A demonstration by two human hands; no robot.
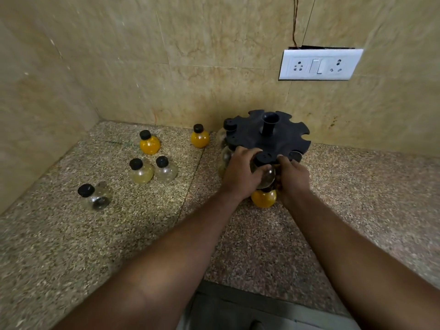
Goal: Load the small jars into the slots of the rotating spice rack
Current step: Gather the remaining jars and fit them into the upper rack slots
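**Both hands on a jar at the front of the spice rack**

A speckled granite desk (71, 246) runs into a corner of beige marble-look wall tiles (166, 55), with a white switch and socket plate (320, 64) fixed to the back wall at the right and a thin wire rising above it. The black spice rack (267, 135), a notched disc round a hollow central post, stands near the back wall, right of centre.

Five small round jars with black caps stand loose on the desk left of the rack: two orange-filled jars (149, 142) (200, 136) towards the back, a pale yellowish jar (140, 171) touching a clear jar (165, 169) nearer, and another clear jar (95, 195) well apart at the front left. A few jars already hang in slots on the rack's left and front edges, and an orange jar (263, 198) shows low at the front, below the hands.

Both forearms reach forward from the bottom edge. The left hand (240, 175) and right hand (294, 178) meet at the rack's near edge, their fingers (262, 169) wrapped from either side round a clear jar (267, 177) whose black cap (266, 157) sits at a front slot
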